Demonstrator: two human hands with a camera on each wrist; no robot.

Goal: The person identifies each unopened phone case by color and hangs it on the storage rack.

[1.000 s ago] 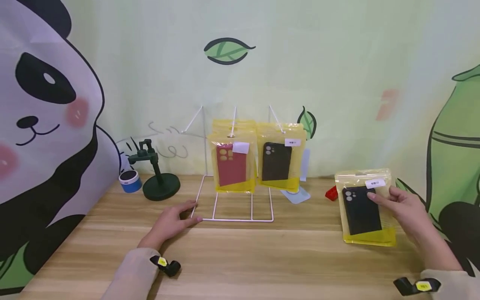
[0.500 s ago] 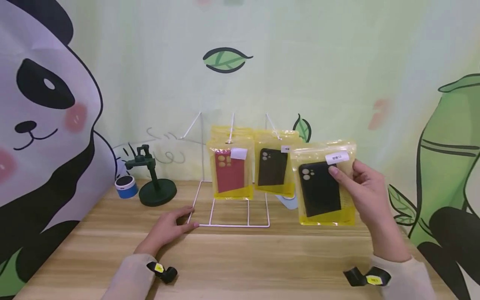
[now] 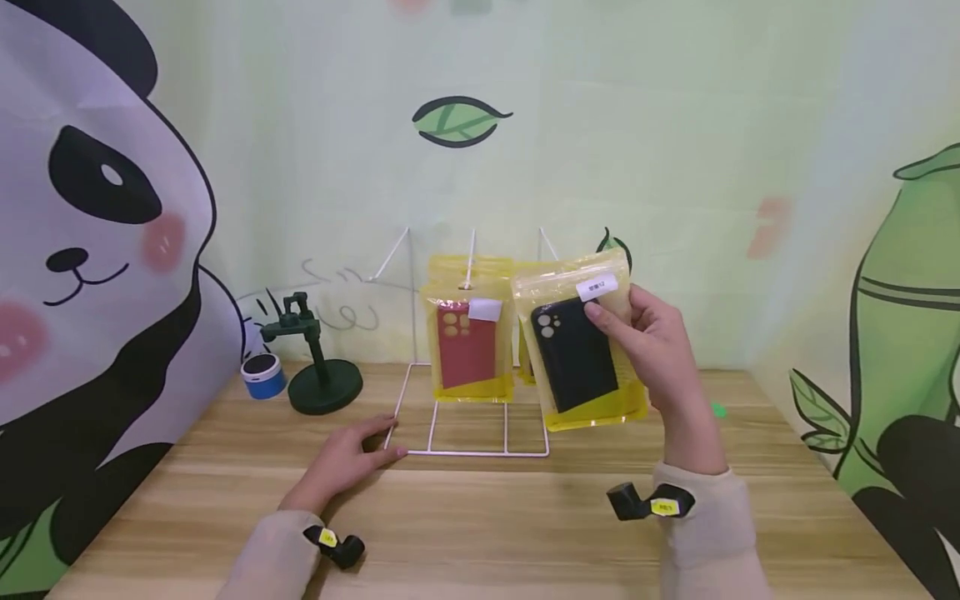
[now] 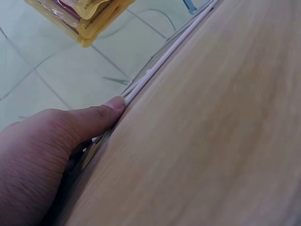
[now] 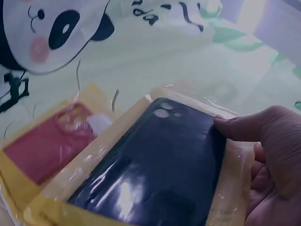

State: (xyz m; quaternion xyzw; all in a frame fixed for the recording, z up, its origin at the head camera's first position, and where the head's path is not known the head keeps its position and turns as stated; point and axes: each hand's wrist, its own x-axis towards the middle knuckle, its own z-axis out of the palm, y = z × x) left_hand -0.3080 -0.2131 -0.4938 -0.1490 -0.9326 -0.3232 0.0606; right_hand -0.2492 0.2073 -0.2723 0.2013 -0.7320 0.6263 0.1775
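Note:
My right hand [image 3: 663, 354] pinches a yellow clear-front pouch holding a black phone case [image 3: 573, 354], thumb on its front by the white label. The pouch tilts a little, in front of the right prong of a white wire display rack [image 3: 480, 453]. Behind it, another pouch on that prong is mostly hidden. A pouch with a red phone case [image 3: 465, 346] hangs from the middle prong, more pouches behind it. My left hand [image 3: 341, 467] grips the front left corner of the rack's base; in the left wrist view the thumb [image 4: 101, 117] presses on the wire.
Left of the rack stand a dark green stand [image 3: 326, 383] with a round base and a small blue-and-white round container [image 3: 263, 379]. The rack's left prong [image 3: 388, 254] is bare. A small green spot [image 3: 719, 410] shows right of the right forearm.
My right hand has carried the black phone case's pouch from the right side leftward and up to the rack's right prong, tilting it. My left hand has stayed at the rack's base.

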